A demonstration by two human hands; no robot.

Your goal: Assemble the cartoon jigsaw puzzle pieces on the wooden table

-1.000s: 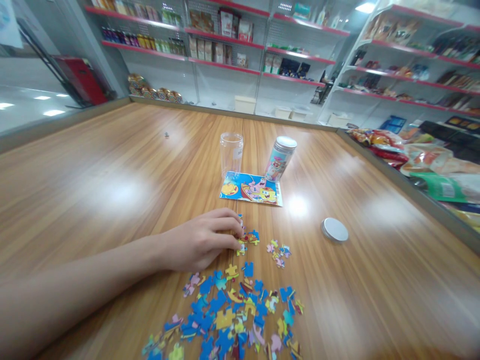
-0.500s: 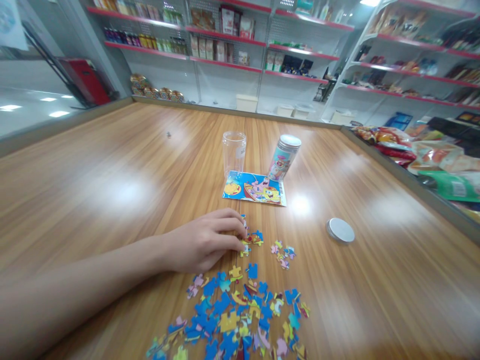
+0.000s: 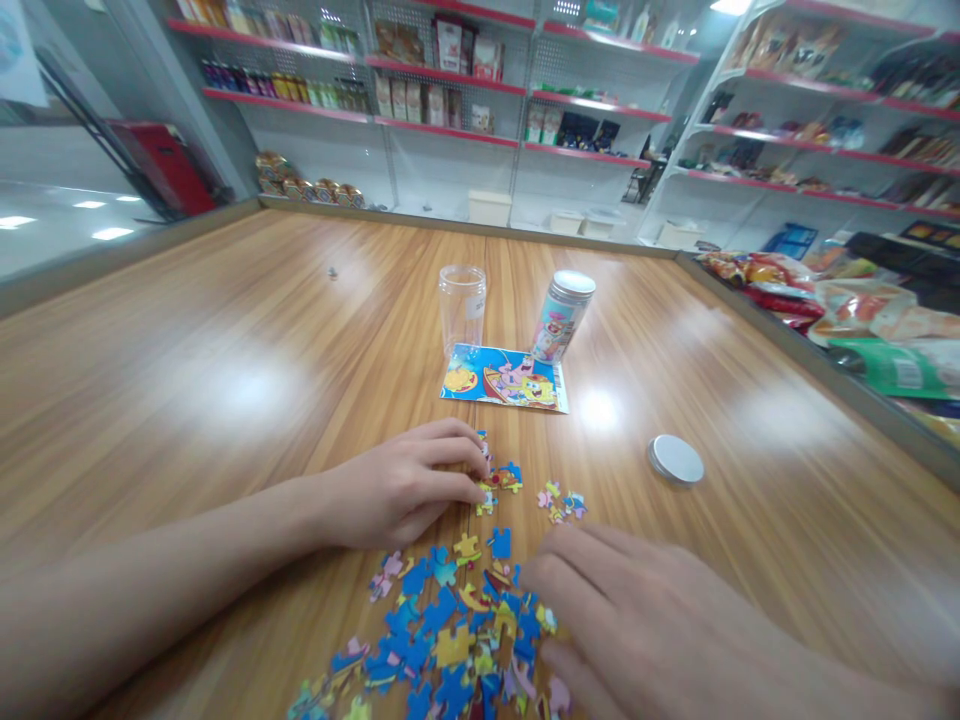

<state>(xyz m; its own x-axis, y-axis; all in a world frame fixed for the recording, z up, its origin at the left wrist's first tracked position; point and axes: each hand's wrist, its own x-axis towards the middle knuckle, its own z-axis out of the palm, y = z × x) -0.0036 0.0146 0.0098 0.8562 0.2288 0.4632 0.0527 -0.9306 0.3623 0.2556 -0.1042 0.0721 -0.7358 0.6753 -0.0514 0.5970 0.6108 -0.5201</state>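
Facing two jars [image 3: 462,305] [image 3: 562,315], left hand [image 3: 401,495] and right hand [image 3: 637,630] meet puzzle pieces [image 3: 450,620].

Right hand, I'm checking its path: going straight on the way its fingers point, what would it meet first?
The right hand points left, so it would first meet the loose pile of puzzle pieces; its fingertips seem at the pile's edge, height unclear.
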